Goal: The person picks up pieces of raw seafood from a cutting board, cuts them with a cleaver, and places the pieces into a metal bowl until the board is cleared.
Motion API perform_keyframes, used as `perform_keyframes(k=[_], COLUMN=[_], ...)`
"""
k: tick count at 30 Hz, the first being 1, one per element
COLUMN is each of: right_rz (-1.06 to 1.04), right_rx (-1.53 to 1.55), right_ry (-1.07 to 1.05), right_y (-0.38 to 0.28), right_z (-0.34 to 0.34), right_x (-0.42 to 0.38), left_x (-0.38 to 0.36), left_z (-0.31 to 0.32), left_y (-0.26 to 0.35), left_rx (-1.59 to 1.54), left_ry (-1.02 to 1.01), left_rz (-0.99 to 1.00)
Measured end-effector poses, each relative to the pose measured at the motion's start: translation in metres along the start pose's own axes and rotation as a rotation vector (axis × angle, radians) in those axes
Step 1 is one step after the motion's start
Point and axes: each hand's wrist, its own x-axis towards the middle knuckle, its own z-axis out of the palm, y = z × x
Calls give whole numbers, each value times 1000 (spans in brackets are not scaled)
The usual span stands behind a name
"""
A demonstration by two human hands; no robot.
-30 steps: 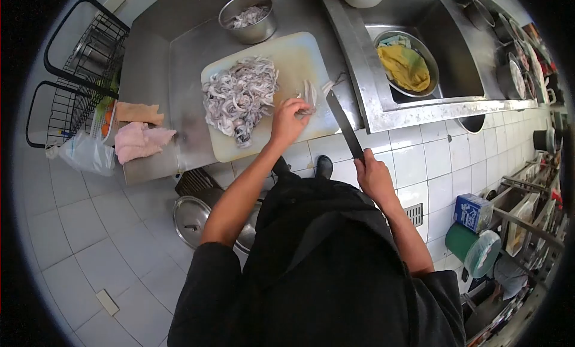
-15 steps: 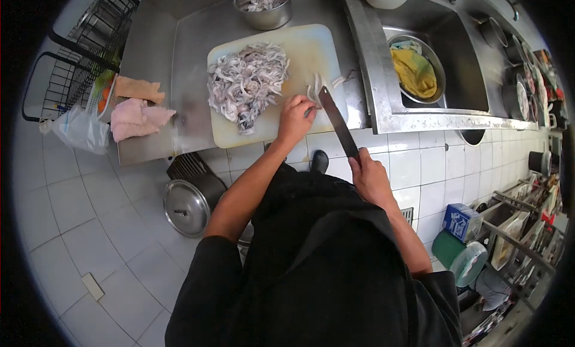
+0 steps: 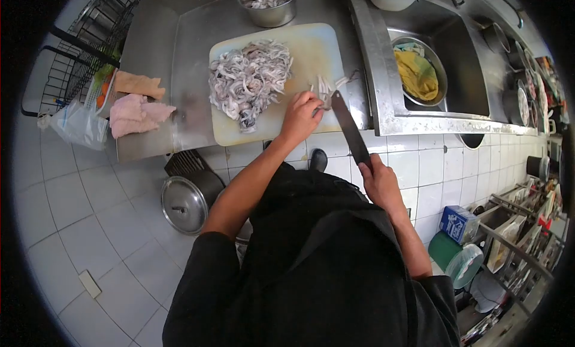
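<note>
My left hand (image 3: 303, 116) has its fingers closed on a small pale piece of what looks like squid (image 3: 326, 101), at the right part of a white cutting board (image 3: 311, 53). Wrapped round the handle of a long dark knife (image 3: 351, 129) is my right hand (image 3: 381, 182). The blade points up and to the left, its tip beside the piece. A few cut pale strips (image 3: 324, 84) lie just above the tip. A large heap of greyish-white tentacle strips (image 3: 251, 80) covers the left half of the board.
A metal bowl (image 3: 269, 11) with more strips stands behind the board. Right of it, a sink (image 3: 458, 59) holds a bowl with a yellow cloth (image 3: 415, 76). Pink cloth (image 3: 138, 116) and orange cloth (image 3: 139, 84) lie at the left edge. A lidded pot (image 3: 184, 205) stands below.
My left hand has shifted slightly right with the piece. The knife and my right hand have moved a little right and down, and the blade has come away from the strips.
</note>
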Motion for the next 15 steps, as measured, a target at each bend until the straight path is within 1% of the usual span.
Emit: perform_keyframes(k=[4,7,10,11,14,15], right_rz=[22,17,-43,-1,21,22], right_rx=[67,93,125,101,66,76], right_ry=[79,56,49,-6,-47,-27], right_y=[1,1,-4,-6,1,2], right_z=[0,1,8,8,18,20], right_x=[-3,-7,-8,-7,-2,-3], left_x=[-8,-14,-15,-16,-12,-7], left_z=[4,7,9,9,5,1], left_y=[-6,-9,-10,-11,-10,-9], left_rx=[-30,-51,-58,-74,-104,-101], left_ry=[-7,-40,-37,-38,-49,-58], left_rz=[-34,-38,-1,-11,-29,-27])
